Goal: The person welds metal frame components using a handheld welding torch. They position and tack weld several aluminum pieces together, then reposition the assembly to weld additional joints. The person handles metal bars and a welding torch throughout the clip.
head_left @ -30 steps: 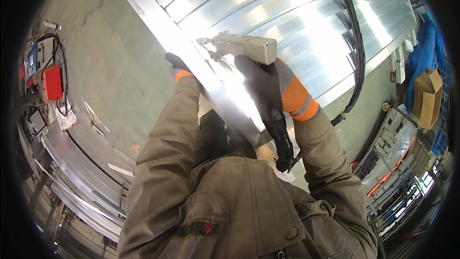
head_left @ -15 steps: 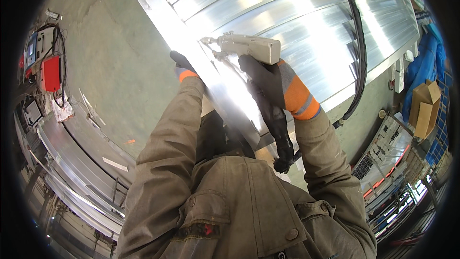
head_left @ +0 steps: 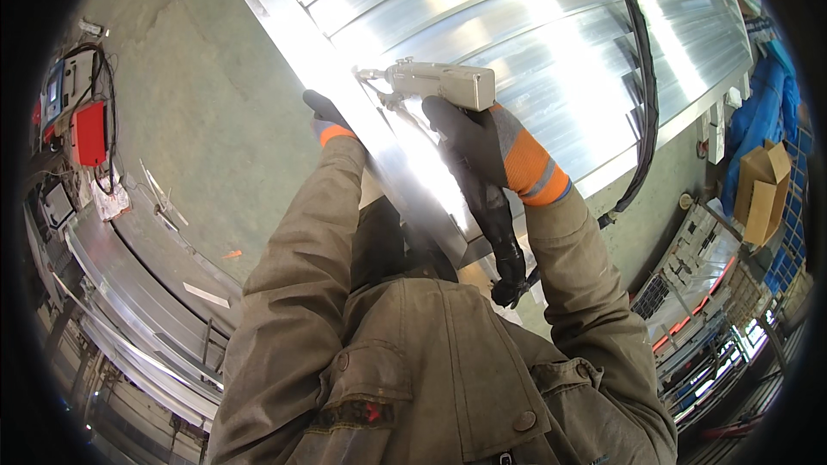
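Workshop with a grey concrete floor, seen from above the worker's head. A large panel of ribbed, shiny aluminium sheet fills the upper field, bounded on its near side by a long bright metal frame rail running diagonally from top left towards the worker's chest.

The right hand, in a dark glove with an orange cuff, is closed round the grip of a beige handheld gun-type tool; the tool's narrow nozzle points left and meets the rail just beside the panel edge. A black sheathed hose drops from the grip towards the jacket, and a thicker black cable lies across the ribbed sheet.

The left hand, likewise gloved, rests pressed against the far side of the rail, fingers curled over it, close to the nozzle.

At left: a red box with wiring, and stacked metal profiles. At right: a cardboard box and blue sheeting.

Risk, as a judgement: the left hand sits near the working tip, so a slip of the tool along the smooth rail could bring it onto the glove. Strong glare off the metal may hide the contact point, and the trailing hose could snag and drag the nozzle off line.
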Motion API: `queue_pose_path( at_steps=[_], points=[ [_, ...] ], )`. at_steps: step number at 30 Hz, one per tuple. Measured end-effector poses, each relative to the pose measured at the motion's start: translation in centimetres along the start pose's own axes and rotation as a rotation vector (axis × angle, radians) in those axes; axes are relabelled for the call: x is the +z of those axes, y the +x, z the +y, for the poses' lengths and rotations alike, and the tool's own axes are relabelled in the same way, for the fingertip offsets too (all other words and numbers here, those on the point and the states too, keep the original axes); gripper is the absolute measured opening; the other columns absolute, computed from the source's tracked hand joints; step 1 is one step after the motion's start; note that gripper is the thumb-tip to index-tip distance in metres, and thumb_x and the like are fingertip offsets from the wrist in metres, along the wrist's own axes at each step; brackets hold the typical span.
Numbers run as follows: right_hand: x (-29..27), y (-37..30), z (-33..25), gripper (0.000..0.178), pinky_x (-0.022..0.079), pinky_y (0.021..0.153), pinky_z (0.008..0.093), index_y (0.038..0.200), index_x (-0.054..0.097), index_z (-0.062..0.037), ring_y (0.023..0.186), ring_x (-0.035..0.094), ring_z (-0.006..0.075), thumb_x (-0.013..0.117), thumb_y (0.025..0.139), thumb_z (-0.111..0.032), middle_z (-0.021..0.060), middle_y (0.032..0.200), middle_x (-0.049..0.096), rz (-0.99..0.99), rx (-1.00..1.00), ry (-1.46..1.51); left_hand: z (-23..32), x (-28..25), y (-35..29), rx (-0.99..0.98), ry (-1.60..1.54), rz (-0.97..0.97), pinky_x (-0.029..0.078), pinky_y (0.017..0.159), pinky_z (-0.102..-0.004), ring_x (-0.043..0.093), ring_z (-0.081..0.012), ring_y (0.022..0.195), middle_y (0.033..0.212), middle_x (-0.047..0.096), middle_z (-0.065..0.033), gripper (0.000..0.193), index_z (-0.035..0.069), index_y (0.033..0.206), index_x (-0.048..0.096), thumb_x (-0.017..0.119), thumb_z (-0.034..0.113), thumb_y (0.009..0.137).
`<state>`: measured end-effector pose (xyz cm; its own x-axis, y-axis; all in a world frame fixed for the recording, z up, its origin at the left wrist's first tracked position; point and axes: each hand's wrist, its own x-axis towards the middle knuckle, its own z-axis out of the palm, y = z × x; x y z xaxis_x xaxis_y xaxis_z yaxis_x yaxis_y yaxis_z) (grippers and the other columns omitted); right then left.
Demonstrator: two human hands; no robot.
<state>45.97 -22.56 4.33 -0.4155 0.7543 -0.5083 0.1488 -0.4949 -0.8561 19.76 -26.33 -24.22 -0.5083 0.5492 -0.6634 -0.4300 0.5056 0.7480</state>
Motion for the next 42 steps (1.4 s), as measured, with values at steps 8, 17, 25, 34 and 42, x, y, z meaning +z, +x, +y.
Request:
queue_pose_path(
  at_steps=[8,17,25,34,42],
  points=[
    [-0.6,0.6,0.2,0.048,0.051,0.06,0.0281,0.144,0.065,-0.0055,0.068,0.057,0.0084,0.063,0.106,-0.034,0.0,0.085,0.064,-0.045,-0.066,0.004,0.0,1.0,2.7,0.053,-0.144,-0.192,0.06,0.084,-0.0358,0.071,-0.0237,0.094,0.11,0.073,-0.0089,0.079,0.006,0.131,0.068,0.03,0.072,0.109],
    [-1.0,1.6,1.1,0.042,0.052,0.064,0.0313,0.135,0.07,-0.0039,0.069,0.058,0.0114,0.057,0.107,-0.033,0.0026,0.084,0.064,-0.056,-0.107,-0.08,1.9,2.6,1.0,0.153,-0.165,-0.177,0.06,0.084,-0.0365,0.07,-0.0248,0.095,0.111,0.072,-0.011,0.072,0.003,0.133,0.065,0.037,0.065,0.11],
    [-1.5,1.2,0.4,0.043,0.053,0.058,0.0335,0.13,0.071,-0.0024,0.063,0.064,0.0147,0.055,0.107,-0.036,0.0053,0.077,0.066,-0.031,-0.059,-0.185,4.0,3.5,-1.7,0.133,-0.086,-0.061,0.06,0.084,-0.037,0.07,-0.0253,0.095,0.112,0.071,-0.0119,0.069,0.002,0.134,0.064,0.04,0.062,0.11],
    [-1.9,1.1,0.8,0.045,0.054,0.057,0.0336,0.133,0.07,-0.003,0.063,0.066,0.0156,0.058,0.108,-0.039,0.0069,0.08,0.069,-0.049,-0.126,-0.154,4.2,3.3,-2.2,0.076,-0.051,-0.025,0.059,0.083,-0.0373,0.069,-0.0254,0.096,0.113,0.071,-0.0123,0.068,0.001,0.134,0.063,0.042,0.062,0.11],
    [-2.2,0.5,1.0,0.047,0.054,0.058,0.034,0.136,0.069,-0.0036,0.063,0.065,0.016,0.057,0.108,-0.039,0.0083,0.081,0.07,-0.055,-0.076,-0.164,4.7,3.1,-3.3,0.029,-0.02,0.008,0.059,0.083,-0.0376,0.069,-0.0255,0.096,0.114,0.071,-0.0126,0.068,0.001,0.134,0.062,0.043,0.061,0.11]
  ],
)
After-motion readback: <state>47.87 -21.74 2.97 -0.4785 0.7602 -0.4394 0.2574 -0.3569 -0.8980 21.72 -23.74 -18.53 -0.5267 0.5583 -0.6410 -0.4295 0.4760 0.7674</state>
